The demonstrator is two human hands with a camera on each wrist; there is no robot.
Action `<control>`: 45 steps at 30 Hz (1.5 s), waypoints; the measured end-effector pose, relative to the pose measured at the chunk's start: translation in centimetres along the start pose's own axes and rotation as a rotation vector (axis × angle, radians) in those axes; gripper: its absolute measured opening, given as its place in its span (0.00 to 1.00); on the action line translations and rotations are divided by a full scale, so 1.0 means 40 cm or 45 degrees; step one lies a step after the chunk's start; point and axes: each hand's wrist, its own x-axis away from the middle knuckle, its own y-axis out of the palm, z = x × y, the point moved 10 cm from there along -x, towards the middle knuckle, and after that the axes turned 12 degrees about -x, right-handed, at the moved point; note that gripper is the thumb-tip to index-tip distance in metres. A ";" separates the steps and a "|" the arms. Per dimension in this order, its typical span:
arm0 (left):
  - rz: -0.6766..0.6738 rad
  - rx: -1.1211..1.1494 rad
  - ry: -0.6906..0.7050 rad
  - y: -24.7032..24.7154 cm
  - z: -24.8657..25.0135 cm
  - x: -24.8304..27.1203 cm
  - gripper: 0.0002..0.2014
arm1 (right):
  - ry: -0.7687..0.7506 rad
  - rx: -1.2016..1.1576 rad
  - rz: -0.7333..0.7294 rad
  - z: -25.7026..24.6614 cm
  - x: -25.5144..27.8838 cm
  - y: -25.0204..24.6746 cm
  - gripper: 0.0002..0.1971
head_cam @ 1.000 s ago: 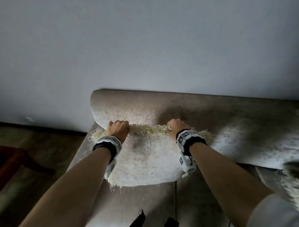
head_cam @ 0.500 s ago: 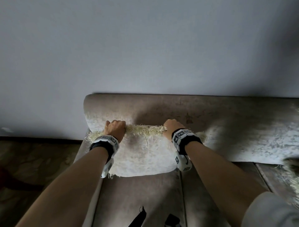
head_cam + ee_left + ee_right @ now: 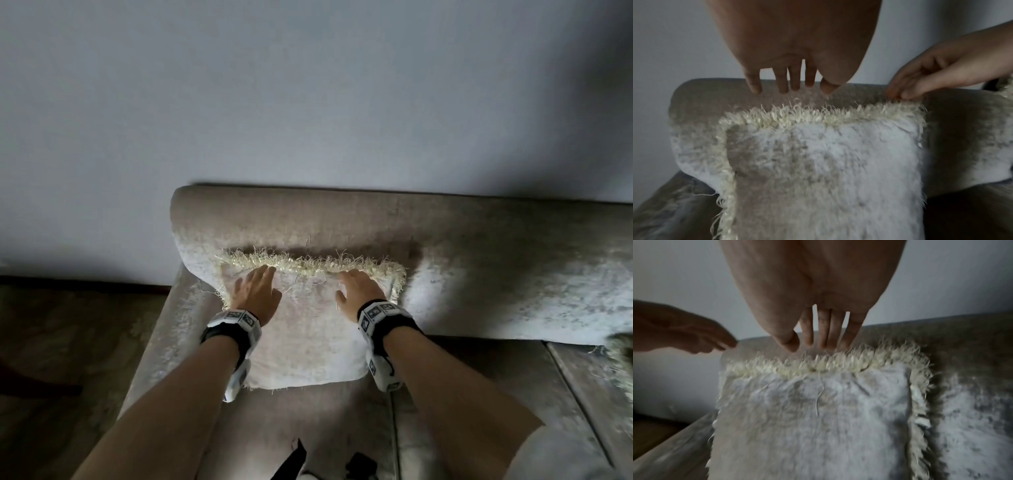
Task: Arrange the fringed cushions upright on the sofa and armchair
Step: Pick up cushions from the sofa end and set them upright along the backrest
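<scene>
The sofa (image 3: 479,274) is filling the lower part of the head view, its backrest running along a pale wall (image 3: 308,102), and its left arm is lying at the left edge beside a dark floor (image 3: 68,342). A fringed cushion (image 3: 308,329) is standing upright at the left end of the seat, leaning on the backrest in the corner next to the arm, its pale fringe running along the top edge. The left hand (image 3: 255,294) is lying against the cushion's upper left face with fingers straight and spread, gripping nothing; from its wrist camera the fingertips (image 3: 783,88) are hanging just above the fringe. The right hand (image 3: 359,293) is lying likewise on the upper right face, fingers extended and loosely together, its fingertips (image 3: 826,344) reaching the fringe at the top edge. Another fringed piece (image 3: 621,356) is showing at the right edge, blurred.
</scene>
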 end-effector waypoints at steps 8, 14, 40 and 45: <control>-0.041 -0.133 0.185 0.163 0.103 0.101 0.33 | -0.195 0.135 -0.089 -0.080 0.055 0.264 0.37; -0.093 -0.212 0.318 0.254 0.137 0.056 0.38 | -0.215 0.255 -0.052 -0.024 -0.001 0.381 0.39; -0.648 -0.265 -0.131 0.518 -0.133 0.091 0.34 | 0.693 -0.203 0.017 0.416 0.068 0.385 0.20; -0.492 -0.264 -0.080 0.438 -0.089 0.093 0.29 | 0.605 -0.064 0.089 0.401 0.096 0.279 0.37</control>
